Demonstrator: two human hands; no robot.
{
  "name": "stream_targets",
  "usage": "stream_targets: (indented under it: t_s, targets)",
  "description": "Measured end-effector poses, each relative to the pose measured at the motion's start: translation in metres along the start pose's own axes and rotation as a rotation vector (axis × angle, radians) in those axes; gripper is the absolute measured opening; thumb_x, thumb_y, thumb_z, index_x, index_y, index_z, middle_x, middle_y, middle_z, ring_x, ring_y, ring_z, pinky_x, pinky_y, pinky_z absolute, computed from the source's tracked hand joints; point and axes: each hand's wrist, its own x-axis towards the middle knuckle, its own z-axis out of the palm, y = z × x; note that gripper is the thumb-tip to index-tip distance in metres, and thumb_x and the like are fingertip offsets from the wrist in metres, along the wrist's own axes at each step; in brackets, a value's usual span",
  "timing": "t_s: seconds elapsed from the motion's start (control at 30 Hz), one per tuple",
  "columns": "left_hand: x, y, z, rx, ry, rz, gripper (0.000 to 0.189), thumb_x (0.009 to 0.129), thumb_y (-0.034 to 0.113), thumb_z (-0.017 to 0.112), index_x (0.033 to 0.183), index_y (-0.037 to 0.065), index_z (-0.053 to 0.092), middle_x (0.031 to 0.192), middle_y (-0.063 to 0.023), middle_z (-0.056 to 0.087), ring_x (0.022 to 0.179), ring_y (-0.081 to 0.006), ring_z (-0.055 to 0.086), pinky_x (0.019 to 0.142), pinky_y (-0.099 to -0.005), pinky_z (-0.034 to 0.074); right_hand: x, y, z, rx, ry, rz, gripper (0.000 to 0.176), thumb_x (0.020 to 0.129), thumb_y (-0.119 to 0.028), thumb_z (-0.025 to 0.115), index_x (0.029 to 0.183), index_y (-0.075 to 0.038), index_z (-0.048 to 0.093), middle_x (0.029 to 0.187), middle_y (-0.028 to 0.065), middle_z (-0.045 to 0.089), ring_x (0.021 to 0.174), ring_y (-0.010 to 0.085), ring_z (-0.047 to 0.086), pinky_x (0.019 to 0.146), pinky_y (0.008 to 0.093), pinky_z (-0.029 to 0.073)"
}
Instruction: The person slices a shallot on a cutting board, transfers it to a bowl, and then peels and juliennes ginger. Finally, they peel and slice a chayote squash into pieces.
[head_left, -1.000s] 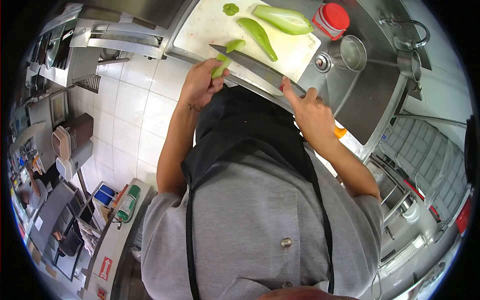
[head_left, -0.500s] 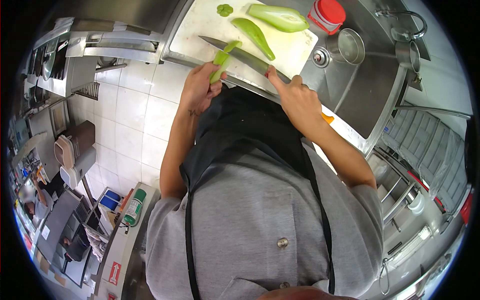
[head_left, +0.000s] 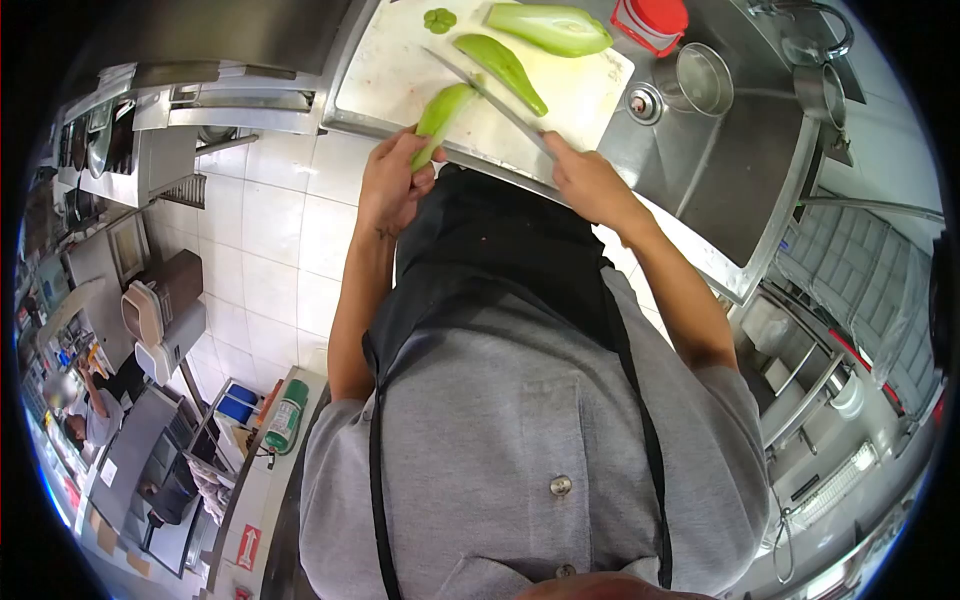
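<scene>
My left hand point(head_left: 395, 178) is closed around the lower end of a pale green squash wedge point(head_left: 442, 110) that looks like chayote. The wedge slants up over the near edge of the white cutting board point(head_left: 385, 85). In my right hand point(head_left: 590, 182) is the handle of a kitchen knife point(head_left: 510, 118). Its blade slants up and left across the board and meets the wedge's upper tip. Beyond the blade lie another squash wedge point(head_left: 502, 72) and a larger squash piece point(head_left: 550, 28). A small lobed green end piece point(head_left: 439, 20) sits at the far left.
Right of the board is a steel sink point(head_left: 740, 180) with a drain point(head_left: 642, 103). A metal pot point(head_left: 695, 80) and a red-lidded tub point(head_left: 655, 18) stand there, near a faucet point(head_left: 835, 40). A counter with a green canister point(head_left: 287, 415) lies behind me on the left.
The knife has shifted up and left, its blade now at the wedge's tip. The wedge points further up and right. The slice at the blade earlier no longer shows separately.
</scene>
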Motion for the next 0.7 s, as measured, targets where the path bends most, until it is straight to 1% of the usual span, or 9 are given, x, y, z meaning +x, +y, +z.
stream_targets:
  t_s: [0.07,0.13,0.17,0.23,0.27,0.33,0.43,0.47,0.7]
  targets:
    - [-0.002,-0.001,-0.007,0.035,0.029,0.051,0.045,0.096,0.009,0.050,0.136,-0.010,0.047,0.081,-0.0091,0.060,0.049,-0.0045,0.036,0.041,-0.0192,0.026,-0.008,0.007,-0.011,0.200,-0.081,0.010,0.051,0.094,-0.011,0.047,0.144,-0.020,0.042,0.078,0.0225,0.065,0.072,0.0408,0.067,0.067,0.0528,0.053]
    - [-0.002,0.003,-0.009,0.065,0.057,0.107,0.046,0.095,0.009,0.052,0.136,-0.011,0.047,0.081,-0.0090,0.061,0.048,-0.0041,0.036,0.041,-0.0191,0.027,-0.023,-0.002,-0.034,0.547,-0.351,0.367,0.052,0.095,-0.011,0.048,0.146,-0.019,0.040,0.071,0.0227,0.062,0.071,0.0398,0.066,0.067,0.0514,0.053]
    - [-0.004,0.006,-0.008,0.180,0.078,0.140,0.046,0.093,0.009,0.055,0.134,-0.011,0.050,0.079,-0.0082,0.063,0.047,-0.0035,0.036,0.041,-0.0192,0.027,-0.024,0.003,-0.024,0.546,-0.358,0.366,0.052,0.095,-0.011,0.048,0.146,-0.019,0.040,0.071,0.0227,0.062,0.071,0.0398,0.066,0.067,0.0514,0.053]
    - [-0.007,0.013,-0.006,0.299,0.102,0.167,0.046,0.091,0.008,0.058,0.132,-0.011,0.053,0.078,-0.0075,0.064,0.046,-0.0028,0.036,0.041,-0.0193,0.027,-0.027,0.003,-0.002,0.062,0.159,-0.149,0.057,0.091,-0.010,0.053,0.146,-0.024,0.045,0.077,0.0228,0.063,0.063,0.0352,0.067,0.057,0.0479,0.053]
    - [-0.006,0.017,-0.002,0.420,0.141,0.197,0.045,0.088,0.012,0.061,0.127,-0.011,0.057,0.075,-0.0068,0.065,0.048,-0.0038,0.040,0.043,-0.0210,0.030,-0.030,0.005,0.000,0.062,0.159,-0.150,0.057,0.091,-0.010,0.053,0.146,-0.024,0.045,0.077,0.0228,0.063,0.063,0.0352,0.067,0.057,0.0479,0.053]
    - [-0.007,0.028,0.006,0.623,0.231,0.259,0.042,0.081,0.018,0.065,0.112,-0.009,0.068,0.068,-0.0051,0.067,0.051,-0.0058,0.045,0.048,-0.0248,0.035,-0.040,-0.027,-0.018,-0.352,0.248,-0.107,0.060,0.091,-0.011,0.056,0.146,-0.031,0.044,0.078,0.0212,0.061,0.059,0.0333,0.067,0.051,0.0443,0.054]
    - [0.003,0.040,0.004,0.698,0.247,0.232,0.039,0.080,0.019,0.065,0.108,-0.009,0.070,0.067,-0.0052,0.066,0.053,-0.0064,0.047,0.050,-0.0252,0.037,-0.056,-0.030,-0.024,-0.435,0.207,-0.082,0.064,0.089,-0.010,0.058,0.146,-0.035,0.044,0.080,0.0213,0.059,0.060,0.0346,0.068,0.050,0.0441,0.055]
    - [0.005,0.042,0.006,0.657,0.227,0.233,0.033,0.084,0.015,0.066,0.108,-0.007,0.068,0.069,-0.0029,0.065,0.045,-0.0009,0.036,0.041,-0.0206,0.025,-0.061,-0.030,-0.025,-0.437,0.206,-0.085,0.064,0.089,-0.010,0.058,0.146,-0.035,0.044,0.080,0.0213,0.059,0.060,0.0346,0.068,0.050,0.0441,0.055]
    - [0.010,0.046,0.006,0.656,0.218,0.228,0.031,0.083,0.018,0.069,0.103,-0.007,0.069,0.068,-0.0021,0.063,0.046,-0.0006,0.035,0.041,-0.0208,0.024,-0.067,-0.031,-0.024,-0.444,0.212,-0.095,0.067,0.089,-0.005,0.055,0.147,-0.036,0.042,0.079,0.0198,0.057,0.056,0.0346,0.065,0.050,0.0446,0.054]
